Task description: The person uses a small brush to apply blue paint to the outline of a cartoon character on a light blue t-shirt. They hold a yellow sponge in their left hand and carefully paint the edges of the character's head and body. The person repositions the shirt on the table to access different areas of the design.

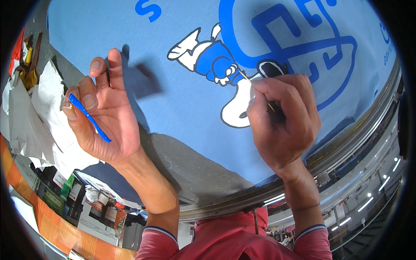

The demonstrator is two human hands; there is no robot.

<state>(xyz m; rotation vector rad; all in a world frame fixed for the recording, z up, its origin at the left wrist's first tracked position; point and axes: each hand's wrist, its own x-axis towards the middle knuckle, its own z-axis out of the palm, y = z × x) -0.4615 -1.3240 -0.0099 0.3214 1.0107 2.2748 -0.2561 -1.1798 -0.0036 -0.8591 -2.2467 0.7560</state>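
Left hand [112, 112] clamped a blue tool [89, 116]; right hand [288, 116] pinched a stick [245, 76] over a cartoon [236, 102] on blue cloth [182, 102]

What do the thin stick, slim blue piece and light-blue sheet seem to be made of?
Thin stick: probably wood or bamboo, matte, from its plain tan colour.
Slim blue piece: perhaps smooth plastic, given its even colour and small highlights; painted material is possible.
Light-blue sheet: probably fabric, matte, judging by its uneven edge and lack of glare.

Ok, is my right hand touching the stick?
Touching. The head view shows the right hand pinching the stick between thumb and forefinger, its tip jutting out past them.
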